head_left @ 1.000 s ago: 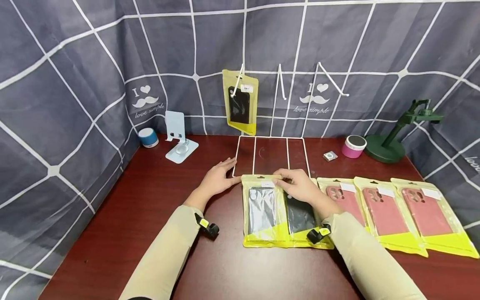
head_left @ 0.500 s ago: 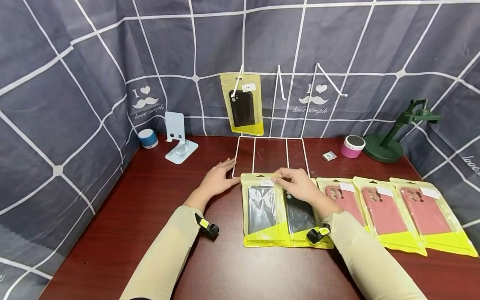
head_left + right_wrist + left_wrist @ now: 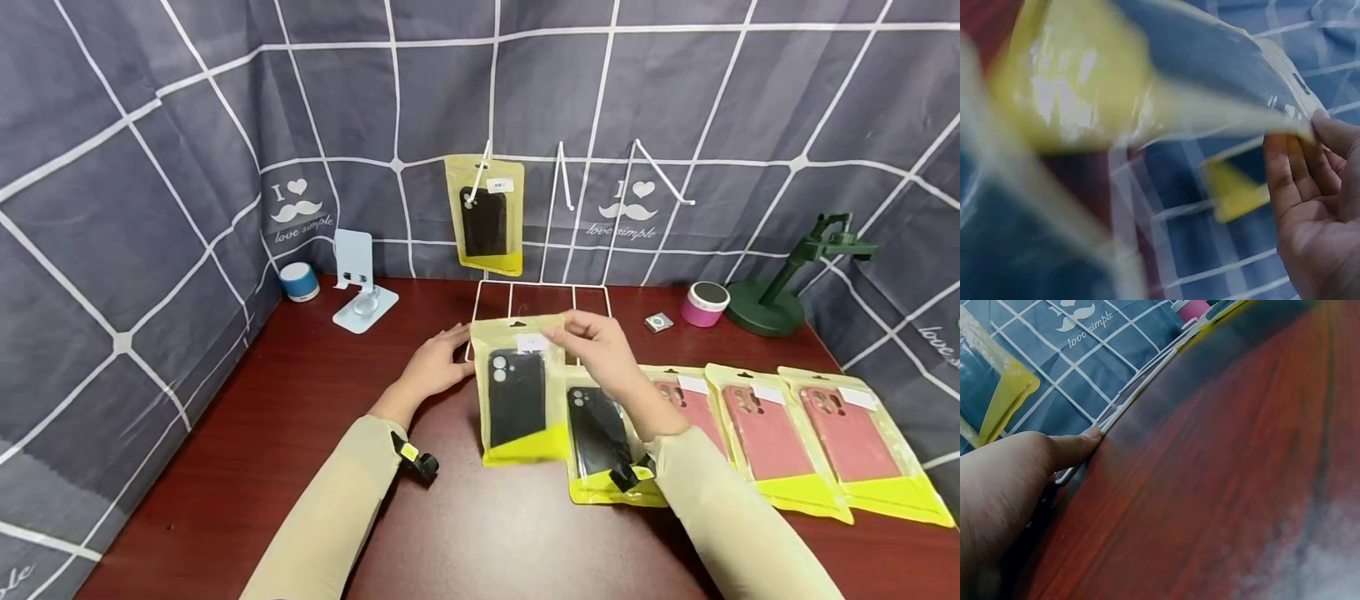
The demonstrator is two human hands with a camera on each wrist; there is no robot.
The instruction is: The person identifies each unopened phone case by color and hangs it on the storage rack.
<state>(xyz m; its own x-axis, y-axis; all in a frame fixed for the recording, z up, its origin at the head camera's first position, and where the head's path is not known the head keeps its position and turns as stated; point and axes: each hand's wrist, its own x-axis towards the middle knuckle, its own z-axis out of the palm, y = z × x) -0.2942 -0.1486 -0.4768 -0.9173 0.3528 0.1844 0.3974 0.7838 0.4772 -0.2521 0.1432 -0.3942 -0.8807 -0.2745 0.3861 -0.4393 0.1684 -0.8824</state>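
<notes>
We have the black phone-case pouch (image 3: 517, 400) by its upper right corner — right hand (image 3: 600, 350) pinching it, thumb in front, fingers behind. Key relation: the pouch hangs left of and below those fingertips, front toward us, long axis running top to bottom with a slight tilt. Its hang hole (image 3: 517, 323) is mid top edge, left of our pinch, so the grip is off-centre; we'd judge swing about that corner the thing to watch. Bottom edge looks lifted from the tabletop (image 3: 510, 533).

The white wire rack (image 3: 543, 283) stands behind. From the hole, its middle prong (image 3: 566, 177) is up and a bit right; the left prong (image 3: 477, 179) carries a hung pouch (image 3: 484, 225).

Right hand is the nearer one. Our left hand (image 3: 429, 367) is just beside the pouch's left edge, fingers extended, grasping nothing — the left wrist view shows its thumb against the rack's base wire. Whether it touches the pouch, we can't tell.
</notes>
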